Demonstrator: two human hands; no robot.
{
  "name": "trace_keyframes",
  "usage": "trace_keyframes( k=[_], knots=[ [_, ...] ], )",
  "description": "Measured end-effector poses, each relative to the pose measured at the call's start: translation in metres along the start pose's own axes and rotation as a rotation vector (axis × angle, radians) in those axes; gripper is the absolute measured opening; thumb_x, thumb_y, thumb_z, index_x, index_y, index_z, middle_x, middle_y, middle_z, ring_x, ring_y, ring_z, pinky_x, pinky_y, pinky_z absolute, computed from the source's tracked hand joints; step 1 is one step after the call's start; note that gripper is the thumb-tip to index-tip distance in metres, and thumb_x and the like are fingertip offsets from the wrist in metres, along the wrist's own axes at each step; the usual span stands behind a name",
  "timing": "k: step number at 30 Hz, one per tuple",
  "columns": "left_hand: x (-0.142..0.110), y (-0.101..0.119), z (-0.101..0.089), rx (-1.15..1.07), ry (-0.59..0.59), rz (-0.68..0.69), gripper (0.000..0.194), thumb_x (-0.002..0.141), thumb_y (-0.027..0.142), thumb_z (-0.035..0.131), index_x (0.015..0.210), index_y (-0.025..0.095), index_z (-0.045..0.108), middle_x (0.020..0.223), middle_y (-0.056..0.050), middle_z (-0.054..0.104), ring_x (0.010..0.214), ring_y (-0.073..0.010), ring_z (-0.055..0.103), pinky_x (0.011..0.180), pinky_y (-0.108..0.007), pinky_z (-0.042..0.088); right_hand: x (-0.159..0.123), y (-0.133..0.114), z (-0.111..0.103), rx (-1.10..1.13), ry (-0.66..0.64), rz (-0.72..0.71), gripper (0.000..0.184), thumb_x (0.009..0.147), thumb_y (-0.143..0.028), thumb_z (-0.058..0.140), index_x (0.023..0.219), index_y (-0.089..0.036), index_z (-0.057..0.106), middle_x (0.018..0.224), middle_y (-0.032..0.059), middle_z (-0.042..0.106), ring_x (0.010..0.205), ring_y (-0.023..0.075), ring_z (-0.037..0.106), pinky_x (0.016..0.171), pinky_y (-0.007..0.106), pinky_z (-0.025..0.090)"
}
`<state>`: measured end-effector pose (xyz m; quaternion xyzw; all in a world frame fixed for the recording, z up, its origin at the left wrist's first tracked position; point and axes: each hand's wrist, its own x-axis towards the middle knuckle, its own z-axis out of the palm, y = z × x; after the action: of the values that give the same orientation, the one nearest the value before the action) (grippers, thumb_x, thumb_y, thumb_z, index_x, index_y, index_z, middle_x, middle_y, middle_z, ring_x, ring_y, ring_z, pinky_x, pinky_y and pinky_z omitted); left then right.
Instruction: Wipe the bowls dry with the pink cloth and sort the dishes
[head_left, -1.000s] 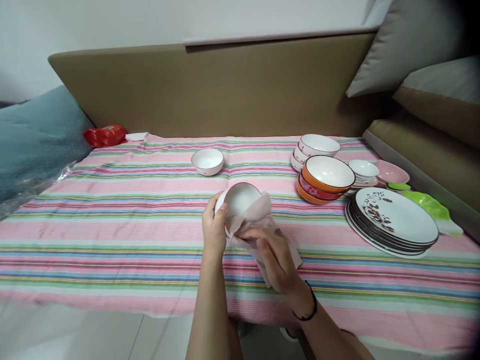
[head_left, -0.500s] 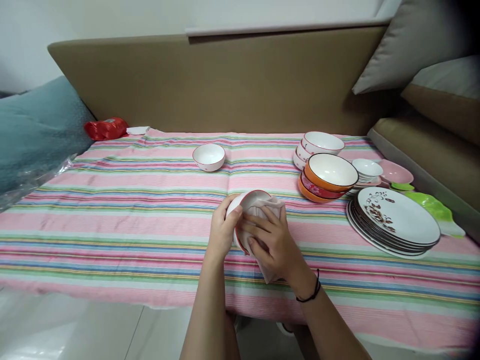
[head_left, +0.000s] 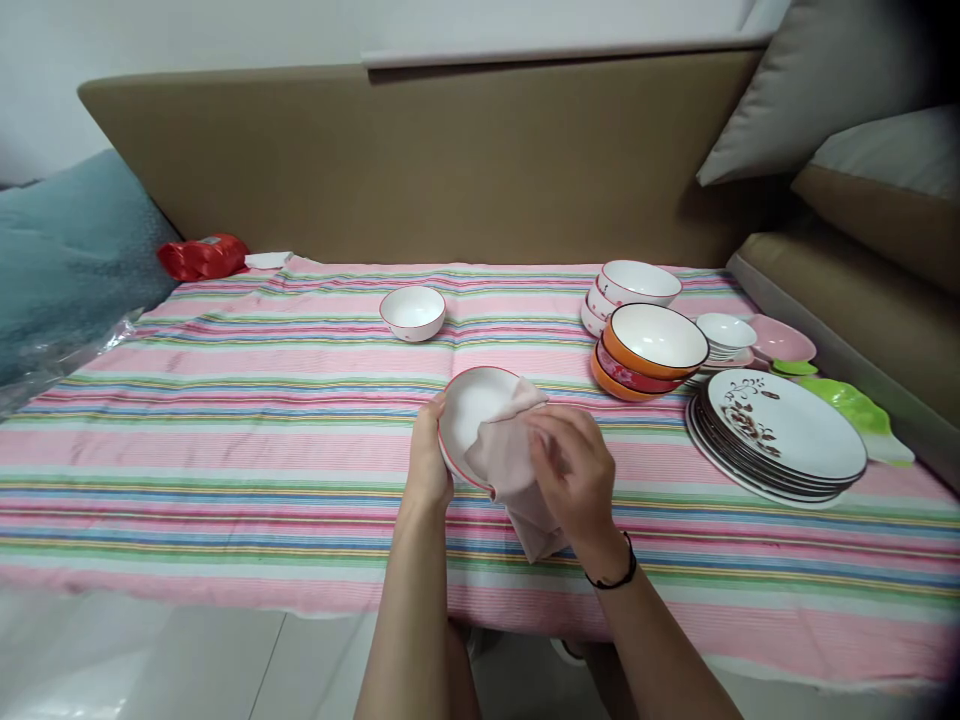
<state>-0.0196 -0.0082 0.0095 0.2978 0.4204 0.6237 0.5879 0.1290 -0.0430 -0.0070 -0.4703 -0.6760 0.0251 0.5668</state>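
The striped sheet (head_left: pixel 225 450) runs out of view at both sides. The top plate (head_left: pixel 806 425) hides most of those beneath. Above the sheet, a rag (head_left: pixel 511 465) gripped by the right hand (head_left: pixel 579 472) covers part of a bowl (head_left: pixel 471 402); the left hand (head_left: pixel 429 462) grips the bowl's side, its fingers largely hidden behind.

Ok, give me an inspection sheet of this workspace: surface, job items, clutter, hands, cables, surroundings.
Surface: striped cover, creased in places.
Job items: tilted red-rimmed bowl; pale pink cloth partly inside it, draped over the rim.
Clutter: second white bowl behind; orange-and-red bowl stack and floral plate stack at right; red packet far left.
Hands: left hand grips the bowl; right hand holds the cloth.
Cables: nothing seen.
Surroundings: brown backrest behind; teal cushion left.
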Motion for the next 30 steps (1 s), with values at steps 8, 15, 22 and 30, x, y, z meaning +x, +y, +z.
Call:
trace_keyframes(
  k=[8,15,22,30],
  knots=[
    [-0.003,0.004,0.002,-0.045,-0.065,-0.097,0.027,0.076,0.043,0.054,0.081,0.018,0.062,0.071,0.001,0.061,0.068,-0.0159,0.058,0.066,-0.028,0.047,0.007,0.031,-0.010,0.038,0.010,0.196,0.018,0.089,-0.018,0.054,0.099,-0.022,0.068,0.102,0.0084,0.071,0.098,0.0226,0.064,0.084,0.040,0.054],
    [-0.004,0.008,0.000,-0.021,-0.130,-0.156,0.026,0.075,0.043,0.054,0.076,0.018,0.062,0.069,0.000,0.064,0.072,-0.0198,0.062,0.071,-0.032,0.051,0.007,0.032,-0.020,0.029,0.033,0.227,0.012,0.089,-0.023,0.057,0.089,-0.022,0.069,0.090,0.0049,0.073,0.088,0.0221,0.066,0.081,0.039,0.052],
    [-0.011,0.007,-0.004,0.054,-0.310,-0.346,0.030,0.077,0.044,0.057,0.082,0.017,0.068,0.082,-0.005,0.071,0.082,-0.0244,0.065,0.075,-0.035,0.051,0.011,0.026,-0.025,0.144,0.011,0.236,0.013,0.089,-0.020,0.055,0.090,-0.022,0.068,0.092,0.0040,0.070,0.090,0.0209,0.064,0.084,0.038,0.051],
    [-0.015,0.008,0.003,0.209,-0.490,-0.384,0.028,0.078,0.042,0.056,0.078,0.019,0.071,0.080,-0.006,0.071,0.078,-0.0236,0.064,0.076,-0.037,0.051,0.018,0.024,-0.025,0.144,-0.006,0.147,0.012,0.089,-0.021,0.056,0.089,-0.023,0.068,0.088,0.0047,0.068,0.087,0.0209,0.062,0.079,0.038,0.051]
  ],
)
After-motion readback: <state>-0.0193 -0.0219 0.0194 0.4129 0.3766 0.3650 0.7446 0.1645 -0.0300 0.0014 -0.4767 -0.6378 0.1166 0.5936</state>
